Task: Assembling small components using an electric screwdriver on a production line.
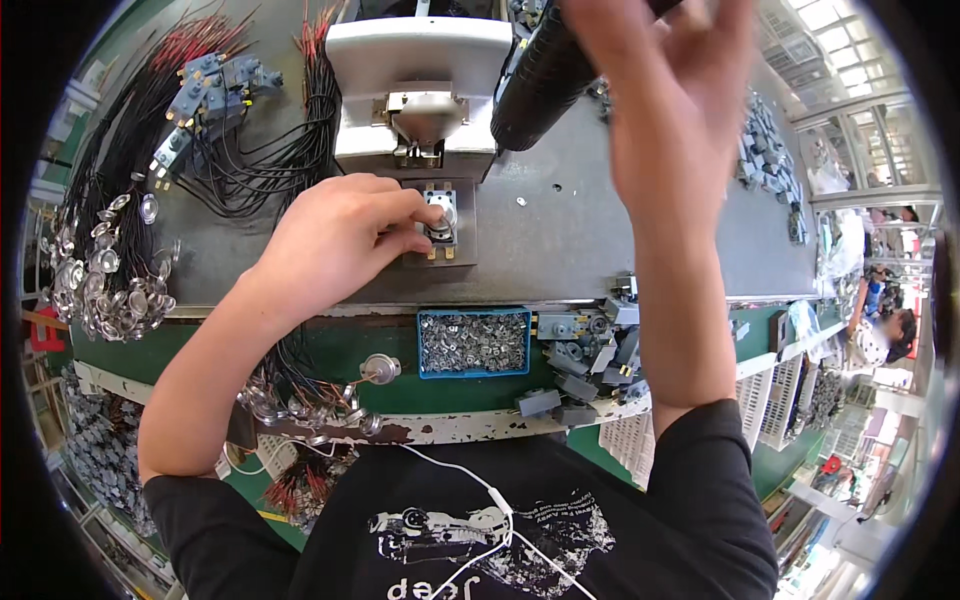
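Observation:
My left hand (335, 235) reaches in from the left, thumb and forefinger pinching a small part with a round metal top (441, 218) and brass tabs. This part sits on a flat metal block (462, 245) on the bench, just below the white-and-steel press head (420, 95). My right hand (680, 75) is raised at the top right, smeared by motion, its fingertips partly cut off by the upper edge. Beside it slants a thick black-wrapped bar (545, 85); I cannot tell whether the hand touches it.
A blue tray (473, 343) of small metal pieces stands near the front edge. Grey switch-like parts (590, 360) lie right of it, more (768, 150) at the far right. Black wires with metal discs (105, 265) hang at the left, beside grey blocks (215, 90).

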`<state>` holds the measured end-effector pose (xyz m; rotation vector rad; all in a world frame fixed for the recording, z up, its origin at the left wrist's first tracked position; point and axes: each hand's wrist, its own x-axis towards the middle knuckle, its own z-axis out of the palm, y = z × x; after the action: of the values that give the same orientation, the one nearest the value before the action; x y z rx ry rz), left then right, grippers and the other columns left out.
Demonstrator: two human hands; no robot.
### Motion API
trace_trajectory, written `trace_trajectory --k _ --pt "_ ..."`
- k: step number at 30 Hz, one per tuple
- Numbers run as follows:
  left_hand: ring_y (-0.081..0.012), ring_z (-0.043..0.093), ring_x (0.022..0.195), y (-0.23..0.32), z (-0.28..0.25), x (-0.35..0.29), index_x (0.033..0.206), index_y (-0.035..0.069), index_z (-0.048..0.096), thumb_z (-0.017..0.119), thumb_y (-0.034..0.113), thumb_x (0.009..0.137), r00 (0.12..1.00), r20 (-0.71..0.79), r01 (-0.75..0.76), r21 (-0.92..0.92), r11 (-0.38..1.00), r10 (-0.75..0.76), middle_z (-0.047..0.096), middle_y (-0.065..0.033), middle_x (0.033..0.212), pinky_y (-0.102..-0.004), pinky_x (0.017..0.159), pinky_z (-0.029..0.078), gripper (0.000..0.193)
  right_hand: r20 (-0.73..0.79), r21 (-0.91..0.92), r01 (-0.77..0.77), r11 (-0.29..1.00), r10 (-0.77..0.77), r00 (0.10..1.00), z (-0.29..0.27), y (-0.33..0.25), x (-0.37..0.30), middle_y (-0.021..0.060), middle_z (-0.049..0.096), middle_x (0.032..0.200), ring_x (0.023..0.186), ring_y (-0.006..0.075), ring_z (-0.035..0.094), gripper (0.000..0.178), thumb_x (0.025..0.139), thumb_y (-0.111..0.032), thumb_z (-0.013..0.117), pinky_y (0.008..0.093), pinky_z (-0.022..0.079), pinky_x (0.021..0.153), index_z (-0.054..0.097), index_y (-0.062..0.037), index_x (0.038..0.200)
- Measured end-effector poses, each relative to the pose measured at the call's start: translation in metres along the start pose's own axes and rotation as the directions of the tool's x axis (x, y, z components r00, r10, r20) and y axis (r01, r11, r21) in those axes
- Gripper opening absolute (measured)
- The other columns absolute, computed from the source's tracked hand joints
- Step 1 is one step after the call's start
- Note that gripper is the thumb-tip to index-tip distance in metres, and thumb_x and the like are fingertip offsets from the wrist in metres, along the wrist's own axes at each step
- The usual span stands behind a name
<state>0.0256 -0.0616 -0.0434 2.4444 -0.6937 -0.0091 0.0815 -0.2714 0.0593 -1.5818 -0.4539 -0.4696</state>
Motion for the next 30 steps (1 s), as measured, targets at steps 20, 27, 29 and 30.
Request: trace_trajectory --k 20,27,29,30 --pt "-0.0290 0.069 0.087 0.003 0.008 -0.002 0.100 0.009 0.065 0.072 0.025 0.092 0.997 -0.040 -0.065 0.042 0.997 0.067 0.069 -0.0060 0.083 -0.0444 0.077 0.053 0.019 0.020 0.461 0.579 0.672 -0.661 0.751 0.075 0.048 0.034 0.0055 0.066 0.100 0.088 0.0108 0.064 0.053 0.089 0.003 0.078 0.0267 0.054 0.076 0.046 -0.0028 0.130" --pt "-0.0257 0.067 0.081 0.000 0.012 -0.006 0.103 0.012 0.068 0.080 0.028 0.086 0.991 -0.093 -0.089 0.086 0.992 0.097 0.067 -0.0029 0.080 -0.0408 0.076 0.052 0.027 0.266 0.381 -0.102 0.919 -0.003 0.964 0.077 0.014 0.014 0.0094 0.066 0.103 0.087 0.0132 0.067 0.062 0.090 0.007 0.072 0.0274 0.056 0.073 0.035 -0.0050 0.138" --pt "-0.0254 0.067 0.081 -0.003 0.013 -0.005 0.103 0.012 0.068 0.080 0.028 0.085 0.991 -0.089 -0.090 0.080 0.993 0.097 0.066 -0.0027 0.081 -0.0405 0.076 0.052 0.027 0.238 0.418 -0.048 0.907 -0.059 0.969 0.082 0.013 0.013 0.0102 0.067 0.104 0.085 0.0134 0.067 0.065 0.091 0.008 0.071 0.0273 0.056 0.071 0.031 -0.0056 0.140" --pt "-0.0251 0.067 0.081 -0.004 0.012 -0.005 0.103 0.012 0.068 0.081 0.027 0.085 0.991 -0.089 -0.094 0.079 0.992 0.101 0.066 -0.0024 0.081 -0.0402 0.075 0.052 0.027 0.208 0.454 0.013 0.891 -0.121 0.971 0.083 0.013 0.013 0.0111 0.067 0.104 0.082 0.0136 0.067 0.068 0.091 0.009 0.070 0.0273 0.056 0.069 0.027 -0.0061 0.142"
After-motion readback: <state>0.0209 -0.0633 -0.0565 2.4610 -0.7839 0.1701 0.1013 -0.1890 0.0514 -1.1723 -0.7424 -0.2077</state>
